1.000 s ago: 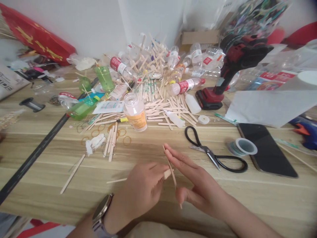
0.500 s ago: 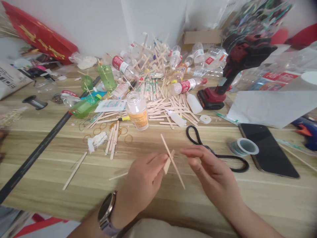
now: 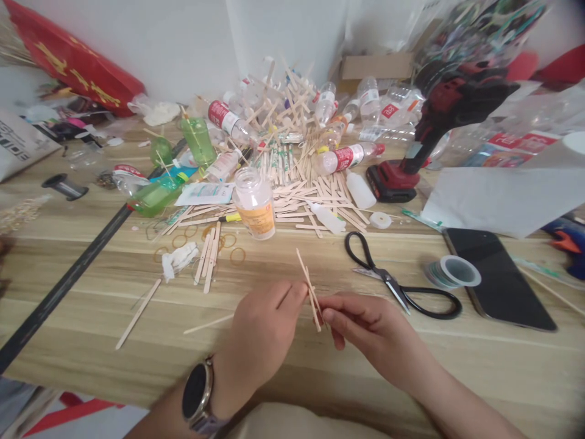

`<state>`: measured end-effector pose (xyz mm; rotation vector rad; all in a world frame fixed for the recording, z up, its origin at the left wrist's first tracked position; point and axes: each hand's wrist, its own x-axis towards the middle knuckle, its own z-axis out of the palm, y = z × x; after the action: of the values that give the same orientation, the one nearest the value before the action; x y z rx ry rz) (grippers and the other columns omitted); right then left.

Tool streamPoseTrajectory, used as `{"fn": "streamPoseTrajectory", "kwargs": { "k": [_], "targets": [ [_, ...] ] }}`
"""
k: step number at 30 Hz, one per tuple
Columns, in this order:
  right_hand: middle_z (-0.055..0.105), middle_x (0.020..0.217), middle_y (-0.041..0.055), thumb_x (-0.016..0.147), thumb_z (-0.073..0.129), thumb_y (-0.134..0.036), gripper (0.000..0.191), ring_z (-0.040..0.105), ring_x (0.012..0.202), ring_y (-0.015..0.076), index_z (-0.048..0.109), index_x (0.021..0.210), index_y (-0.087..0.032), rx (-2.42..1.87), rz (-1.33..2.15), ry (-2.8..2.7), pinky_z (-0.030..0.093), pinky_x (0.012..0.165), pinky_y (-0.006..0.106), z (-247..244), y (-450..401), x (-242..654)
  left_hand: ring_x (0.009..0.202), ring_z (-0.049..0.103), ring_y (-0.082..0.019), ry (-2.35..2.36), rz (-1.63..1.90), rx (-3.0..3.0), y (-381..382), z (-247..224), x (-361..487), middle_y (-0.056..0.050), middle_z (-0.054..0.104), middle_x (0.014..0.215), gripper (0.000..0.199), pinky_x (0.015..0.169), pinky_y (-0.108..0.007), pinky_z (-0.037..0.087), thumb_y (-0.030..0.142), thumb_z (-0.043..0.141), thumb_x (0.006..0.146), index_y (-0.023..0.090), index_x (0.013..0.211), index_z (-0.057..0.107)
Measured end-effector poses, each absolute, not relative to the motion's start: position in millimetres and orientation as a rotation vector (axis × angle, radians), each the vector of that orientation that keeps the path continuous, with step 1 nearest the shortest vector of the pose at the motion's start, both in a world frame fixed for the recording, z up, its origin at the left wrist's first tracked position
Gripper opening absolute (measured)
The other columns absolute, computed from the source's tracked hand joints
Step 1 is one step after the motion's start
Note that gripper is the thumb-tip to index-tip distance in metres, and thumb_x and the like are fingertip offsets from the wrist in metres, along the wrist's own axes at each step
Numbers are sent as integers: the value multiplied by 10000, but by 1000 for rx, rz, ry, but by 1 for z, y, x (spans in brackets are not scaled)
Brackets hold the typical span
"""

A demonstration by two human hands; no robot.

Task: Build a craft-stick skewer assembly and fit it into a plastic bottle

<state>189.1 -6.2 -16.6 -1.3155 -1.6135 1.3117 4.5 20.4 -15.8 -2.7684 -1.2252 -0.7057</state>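
My left hand (image 3: 267, 326) is closed around flat wooden craft sticks (image 3: 309, 289), which cross at a narrow angle and stand above the table, seen nearly edge-on. Thumb and fingers of my right hand (image 3: 361, 320) pinch together right beside their lower part. A thin line shows at these fingertips, too fine to name. One loose craft stick (image 3: 208, 324) lies partly behind my left hand. To the right of my hands rest black-handled scissors (image 3: 388, 281), blades apart. A short row of craft sticks (image 3: 208, 257) lies farther left.
A clear jar (image 3: 255, 210) stands ahead of my hands, before a heap of craft sticks (image 3: 292, 201) and plastic bottles. At right are a spool (image 3: 452, 271), a phone (image 3: 503, 280) and a cordless drill (image 3: 439, 128). A black strip (image 3: 68, 277) crosses the left side.
My right hand has moved left to the sticks, and its fingers have closed from apart to a pinch. The held sticks have turned to a narrower crossing. More of the scissors shows.
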Motion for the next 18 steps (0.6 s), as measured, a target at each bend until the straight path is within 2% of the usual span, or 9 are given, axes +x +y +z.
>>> {"fn": "streamPoseTrajectory", "kwargs": {
  "k": [5, 10, 18],
  "targets": [
    [664, 627, -11, 920, 466, -265, 255, 598, 585, 124, 700, 833, -213, -1376, 1185, -1746, 438, 568, 215, -20, -7, 188, 583, 558, -180, -1200, -612, -2745, 19, -19, 5, -5, 571, 668, 250, 534, -292, 394, 107, 323, 951, 184, 993, 557],
    [667, 630, -22, 929, 446, -236, 257, 623, 611, 117, 679, 824, -213, -1369, 1105, -1798, 432, 589, 196, -21, -8, 187, 574, 549, -184, -1205, -583, -2716, 18, -20, 5, 0, 548, 654, 242, 529, -300, 376, 98, 323, 945, 191, 971, 546],
    [622, 608, -29, 933, 430, -209, 272, 600, 600, 112, 596, 718, -209, -1366, 998, -1824, 418, 591, 195, -25, -10, 183, 578, 552, -180, -1206, -569, -2680, 17, -23, 7, 3, 558, 677, 226, 522, -291, 386, 95, 317, 948, 183, 996, 520]
  ]
}}
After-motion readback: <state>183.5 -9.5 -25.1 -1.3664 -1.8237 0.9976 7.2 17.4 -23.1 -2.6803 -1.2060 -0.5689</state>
